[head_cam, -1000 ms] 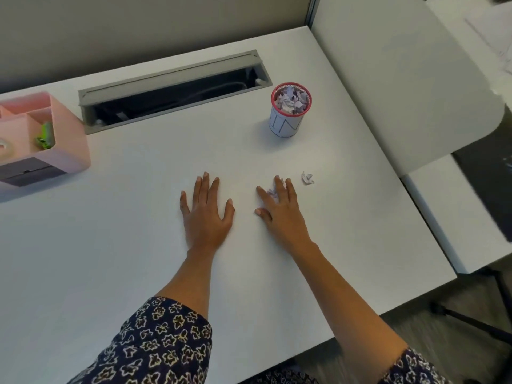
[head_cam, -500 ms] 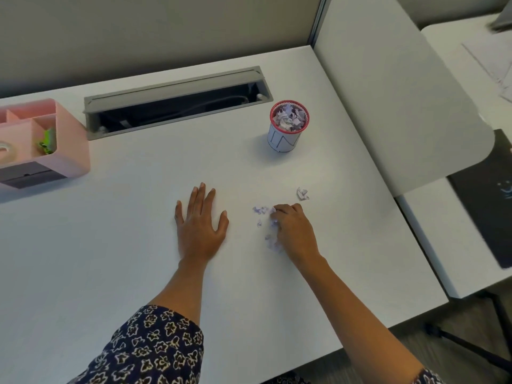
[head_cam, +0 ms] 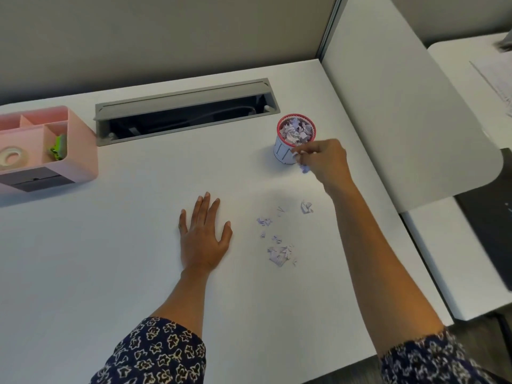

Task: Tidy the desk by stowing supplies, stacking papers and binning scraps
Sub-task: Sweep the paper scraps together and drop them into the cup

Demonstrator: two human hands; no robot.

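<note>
Right hand [head_cam: 324, 159] is raised at the near-right side of the small white cup-shaped bin with a red rim [head_cam: 281, 152]. Its fingers [head_cam: 309, 149] are curled, pinching a few pale purple paper bits [head_cam: 304, 168]. Cannot tell whether the hand touches the bin wall. The bin stands upright toward the back right of the white bench [head_cam: 110, 259], heaped to the rim with similar scraps.

Left hand [head_cam: 203, 239] lies palm down on the bench, fingers straight and slightly spread, grasping nothing.

Loose purple scraps [head_cam: 278, 252] are scattered on the bench between the two forearms, on the near side of the bin. One larger crumpled piece [head_cam: 306, 207] sits apart at the far right of the scatter.

At the far left is a pink plastic organiser [head_cam: 80, 162]. It holds a roll of clear tape [head_cam: 11, 156] in one compartment and a green item [head_cam: 58, 148] in the next. A grey cable trough [head_cam: 185, 112] lies open along the back.
</note>
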